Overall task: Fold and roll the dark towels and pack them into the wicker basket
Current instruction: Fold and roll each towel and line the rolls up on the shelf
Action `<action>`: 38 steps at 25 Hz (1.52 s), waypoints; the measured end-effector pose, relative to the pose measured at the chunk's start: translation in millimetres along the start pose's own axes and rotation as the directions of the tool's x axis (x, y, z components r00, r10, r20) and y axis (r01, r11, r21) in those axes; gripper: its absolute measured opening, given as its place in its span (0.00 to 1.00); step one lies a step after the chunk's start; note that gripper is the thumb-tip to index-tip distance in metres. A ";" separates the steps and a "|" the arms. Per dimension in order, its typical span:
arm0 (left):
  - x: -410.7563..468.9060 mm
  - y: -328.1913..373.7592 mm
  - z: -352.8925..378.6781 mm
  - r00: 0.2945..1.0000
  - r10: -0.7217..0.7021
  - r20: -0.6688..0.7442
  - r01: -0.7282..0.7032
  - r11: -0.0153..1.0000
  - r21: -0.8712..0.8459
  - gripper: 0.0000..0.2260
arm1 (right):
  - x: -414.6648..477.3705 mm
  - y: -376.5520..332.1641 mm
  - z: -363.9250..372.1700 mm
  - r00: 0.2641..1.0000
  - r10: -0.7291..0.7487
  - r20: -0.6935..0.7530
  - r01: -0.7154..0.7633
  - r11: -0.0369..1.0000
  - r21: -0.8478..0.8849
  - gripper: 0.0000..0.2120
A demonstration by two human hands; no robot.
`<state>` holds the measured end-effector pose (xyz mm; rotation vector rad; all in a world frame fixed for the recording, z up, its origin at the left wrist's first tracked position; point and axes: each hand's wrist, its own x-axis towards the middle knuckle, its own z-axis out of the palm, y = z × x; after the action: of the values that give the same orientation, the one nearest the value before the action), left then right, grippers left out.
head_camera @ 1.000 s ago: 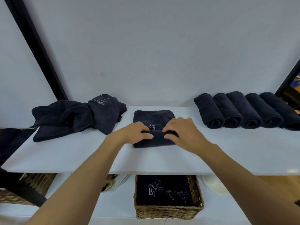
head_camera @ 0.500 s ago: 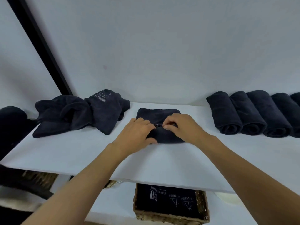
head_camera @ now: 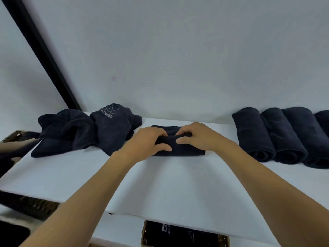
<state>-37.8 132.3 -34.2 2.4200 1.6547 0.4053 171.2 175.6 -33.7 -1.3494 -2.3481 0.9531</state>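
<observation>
Dark towels are soft matt cloth; the shelf smooth matt white; basket woven wicker.

White shelf, possibly black door-frame

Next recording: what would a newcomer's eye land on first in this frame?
The left hand and right hand grip a partly rolled dark towel at the middle of the white tabletop. To its right lies a row of rolled towels; to its left, a crumpled towel heap marked FITNESS. A wicker basket peeks out below.
</observation>
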 end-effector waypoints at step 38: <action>63.2 84.0 66.8 0.973 -0.231 0.026 0.195 0.749 -0.633 0.25 | 12.3 0.8 -26.9 0.863 0.366 -0.347 -0.481 0.806 -0.346 0.16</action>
<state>79.5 160.9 -64.6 1.7121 1.4708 0.8401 179.3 197.2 -15.2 -2.0986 -2.1510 0.3121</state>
